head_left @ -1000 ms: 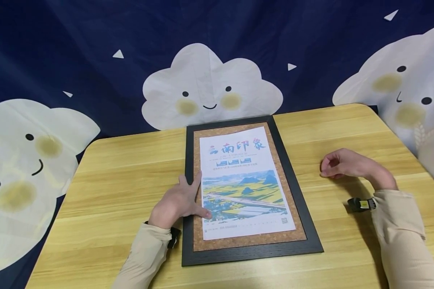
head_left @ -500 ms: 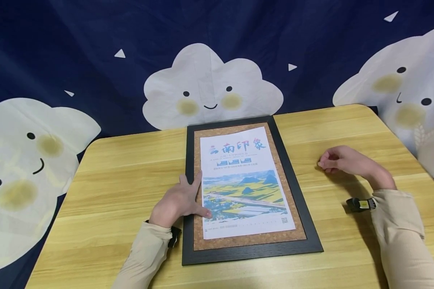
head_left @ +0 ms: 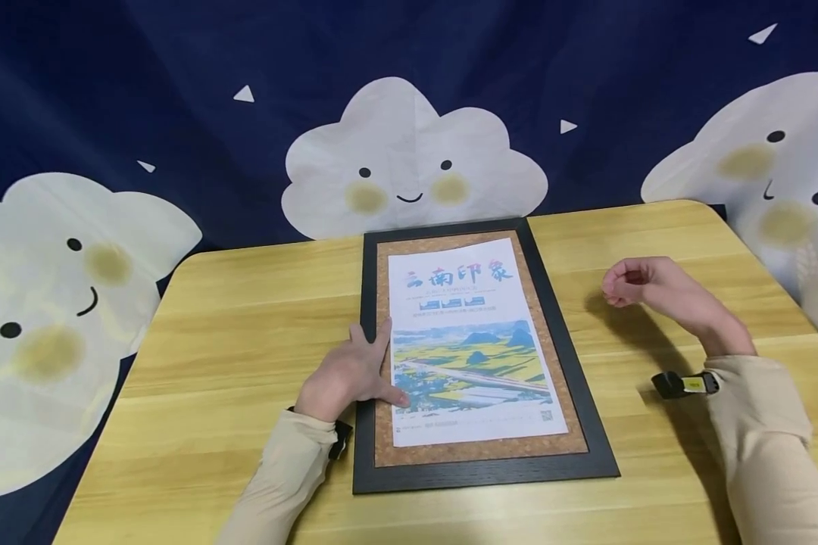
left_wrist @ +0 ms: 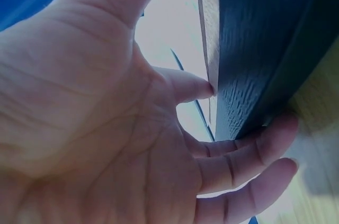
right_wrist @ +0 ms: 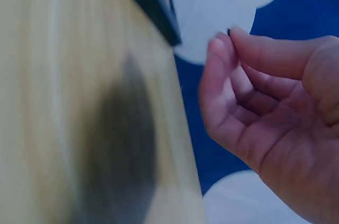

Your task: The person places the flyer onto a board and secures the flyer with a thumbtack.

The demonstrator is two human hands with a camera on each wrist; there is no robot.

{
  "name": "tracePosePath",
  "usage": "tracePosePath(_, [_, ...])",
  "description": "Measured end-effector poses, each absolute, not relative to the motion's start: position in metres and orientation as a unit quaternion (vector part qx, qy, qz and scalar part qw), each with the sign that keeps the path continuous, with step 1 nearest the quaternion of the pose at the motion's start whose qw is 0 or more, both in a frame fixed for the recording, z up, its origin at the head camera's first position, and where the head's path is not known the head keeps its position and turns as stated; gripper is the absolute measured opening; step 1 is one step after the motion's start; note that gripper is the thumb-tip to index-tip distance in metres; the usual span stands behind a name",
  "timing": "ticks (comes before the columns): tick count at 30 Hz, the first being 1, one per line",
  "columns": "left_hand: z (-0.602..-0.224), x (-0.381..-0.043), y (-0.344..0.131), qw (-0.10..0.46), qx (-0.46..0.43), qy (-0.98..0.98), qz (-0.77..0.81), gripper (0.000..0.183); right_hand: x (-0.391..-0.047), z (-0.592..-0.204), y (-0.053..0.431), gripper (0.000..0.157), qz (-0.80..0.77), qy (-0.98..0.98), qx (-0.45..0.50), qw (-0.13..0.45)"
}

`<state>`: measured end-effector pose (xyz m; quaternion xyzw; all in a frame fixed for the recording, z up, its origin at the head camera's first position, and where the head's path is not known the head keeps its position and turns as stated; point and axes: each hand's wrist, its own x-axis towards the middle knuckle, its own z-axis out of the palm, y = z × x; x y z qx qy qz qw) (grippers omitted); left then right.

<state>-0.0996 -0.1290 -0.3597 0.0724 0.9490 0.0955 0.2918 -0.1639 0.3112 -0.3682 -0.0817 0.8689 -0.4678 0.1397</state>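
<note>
A black-framed cork board lies on the wooden table, and a printed paper sheet with a landscape picture lies on its cork. My left hand rests with spread fingers over the board's left side, thumb and index finger on the paper's edge. In the left wrist view, the other fingers reach along the outer side of the black frame. To the right of the board, my right hand is above the table, thumb and index finger together, pinching a tiny dark object whose kind is too small to tell.
The wooden table extends on both sides of the board. Behind it hangs a dark blue cloth printed with white clouds. Each wrist wears a black strap, and the right one has a yellow label.
My right hand has risen a little from the table, its fingertips drawing together. The left hand stays at the board's left edge. The head view has shifted slightly, moving the scene rightward.
</note>
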Motion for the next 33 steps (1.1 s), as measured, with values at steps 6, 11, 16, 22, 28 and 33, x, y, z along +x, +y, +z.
tracePosePath(6, [-0.358,-0.1,-0.128,0.293,0.072,0.949,0.092,0.131,-0.169,-0.358,0.283,0.014,-0.474,0.87,-0.099,0.094])
tracePosePath(11, [-0.358,-0.1,-0.128,0.292,0.073,0.95,0.088,0.132,-0.175,-0.36,0.255,0.015,-0.491,0.863,-0.102,0.059])
tracePosePath(16, [-0.357,-0.101,-0.127,0.291,0.08,0.95,0.082,0.132,-0.18,-0.361,0.234,0.016,-0.526,0.845,-0.089,0.038])
tracePosePath(22, [-0.357,-0.101,-0.127,0.292,0.078,0.95,0.077,0.132,-0.186,-0.357,0.215,0.017,-0.556,0.822,-0.1,0.067])
tracePosePath(28, [-0.358,-0.101,-0.127,0.291,0.08,0.95,0.075,0.132,-0.195,-0.354,0.196,0.018,-0.564,0.814,-0.098,0.099])
tracePosePath(33, [-0.357,-0.101,-0.128,0.291,0.076,0.95,0.081,0.132,-0.202,-0.356,0.184,0.016,-0.558,0.817,-0.099,0.109])
